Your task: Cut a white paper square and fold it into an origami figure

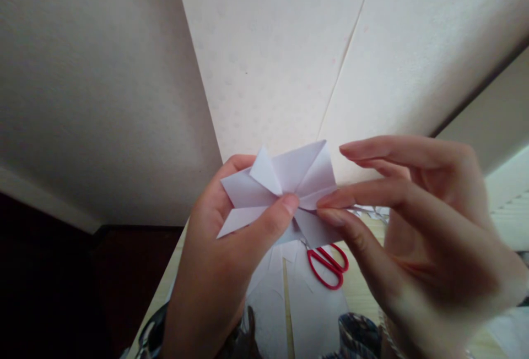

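A white folded-paper pinwheel (295,169) with several pointed flaps is held up in front of me, above the table. My left hand (231,238) grips it from the left, the thumb pressed on its middle and the fingers behind, where the paper hides most of them. With thumb and index finger my right hand (400,210) pinches a flap at the right edge; its other fingers are raised and apart from the paper. Below the pinwheel lies a pair of scissors with red handles (328,265), its blades mostly hidden.
White paper sheets (314,315) and strips lie on the light wooden table (357,287) beneath my hands. A pale wall (264,61) with a vertical seam rises close behind the table. The floor (136,276) at left is dark.
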A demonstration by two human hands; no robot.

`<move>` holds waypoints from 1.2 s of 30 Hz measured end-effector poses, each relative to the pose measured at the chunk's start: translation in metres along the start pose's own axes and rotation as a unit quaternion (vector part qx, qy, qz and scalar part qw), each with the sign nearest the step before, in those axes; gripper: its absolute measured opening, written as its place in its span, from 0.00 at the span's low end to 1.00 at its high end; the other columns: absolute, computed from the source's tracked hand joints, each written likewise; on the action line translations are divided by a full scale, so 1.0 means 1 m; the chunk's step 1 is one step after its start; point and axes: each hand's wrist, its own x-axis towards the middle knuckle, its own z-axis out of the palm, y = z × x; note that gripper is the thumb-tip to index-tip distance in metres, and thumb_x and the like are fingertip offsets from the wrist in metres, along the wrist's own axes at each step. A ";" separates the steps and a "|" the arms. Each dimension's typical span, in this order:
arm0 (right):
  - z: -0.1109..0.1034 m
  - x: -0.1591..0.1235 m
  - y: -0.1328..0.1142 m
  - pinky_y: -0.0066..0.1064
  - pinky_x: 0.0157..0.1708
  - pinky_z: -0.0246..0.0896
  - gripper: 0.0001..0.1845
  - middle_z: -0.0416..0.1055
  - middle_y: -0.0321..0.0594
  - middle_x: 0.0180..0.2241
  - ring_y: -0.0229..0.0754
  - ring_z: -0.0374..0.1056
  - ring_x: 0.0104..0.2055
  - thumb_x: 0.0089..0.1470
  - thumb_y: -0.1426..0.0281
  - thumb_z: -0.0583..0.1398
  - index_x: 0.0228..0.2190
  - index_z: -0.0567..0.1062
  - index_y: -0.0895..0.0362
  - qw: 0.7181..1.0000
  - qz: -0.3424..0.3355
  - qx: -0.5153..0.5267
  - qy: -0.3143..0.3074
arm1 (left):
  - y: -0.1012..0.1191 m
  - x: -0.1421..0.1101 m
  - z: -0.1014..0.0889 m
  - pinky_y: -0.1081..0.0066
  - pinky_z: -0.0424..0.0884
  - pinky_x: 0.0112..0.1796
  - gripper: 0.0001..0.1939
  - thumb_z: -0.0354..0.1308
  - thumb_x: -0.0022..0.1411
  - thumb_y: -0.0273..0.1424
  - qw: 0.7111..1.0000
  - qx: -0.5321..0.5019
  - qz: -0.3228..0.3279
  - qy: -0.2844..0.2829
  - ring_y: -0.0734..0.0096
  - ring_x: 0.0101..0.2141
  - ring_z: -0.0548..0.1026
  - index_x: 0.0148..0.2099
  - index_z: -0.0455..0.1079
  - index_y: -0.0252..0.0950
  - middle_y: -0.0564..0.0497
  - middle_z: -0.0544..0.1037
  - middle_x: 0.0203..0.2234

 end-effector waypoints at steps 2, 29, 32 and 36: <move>0.002 0.001 -0.001 0.43 0.50 0.66 0.04 0.70 0.36 0.47 0.46 0.68 0.52 0.61 0.70 0.62 0.33 0.75 0.50 1.000 0.013 0.005 0.002 | -0.001 0.000 0.000 0.81 0.71 0.23 0.12 0.71 0.50 0.31 1.000 0.024 0.016 0.008 0.75 0.23 0.75 0.37 0.74 0.45 0.58 0.80 0.24; 0.006 0.002 -0.004 0.31 0.35 0.66 0.06 0.74 0.30 0.33 0.36 0.71 0.38 0.60 0.74 0.63 0.32 0.73 0.52 0.997 0.035 0.059 -0.023 | 0.008 -0.002 0.002 0.82 0.70 0.19 0.18 0.71 0.45 0.23 0.997 0.059 0.049 0.033 0.77 0.19 0.73 0.38 0.71 0.45 0.62 0.76 0.23; 0.005 0.002 -0.003 0.29 0.33 0.66 0.06 0.74 0.29 0.33 0.36 0.70 0.37 0.60 0.73 0.63 0.32 0.74 0.51 0.996 0.056 0.063 -0.012 | 0.009 -0.002 0.004 0.83 0.70 0.19 0.19 0.71 0.46 0.23 0.998 0.049 0.036 0.024 0.78 0.19 0.73 0.39 0.72 0.45 0.62 0.78 0.23; 0.003 0.000 -0.003 0.30 0.30 0.67 0.05 0.75 0.32 0.32 0.38 0.71 0.35 0.61 0.72 0.62 0.32 0.75 0.51 0.995 0.077 0.065 -0.003 | 0.009 -0.001 0.007 0.82 0.71 0.20 0.19 0.71 0.46 0.22 0.998 0.041 0.042 0.021 0.76 0.20 0.74 0.38 0.73 0.46 0.62 0.79 0.23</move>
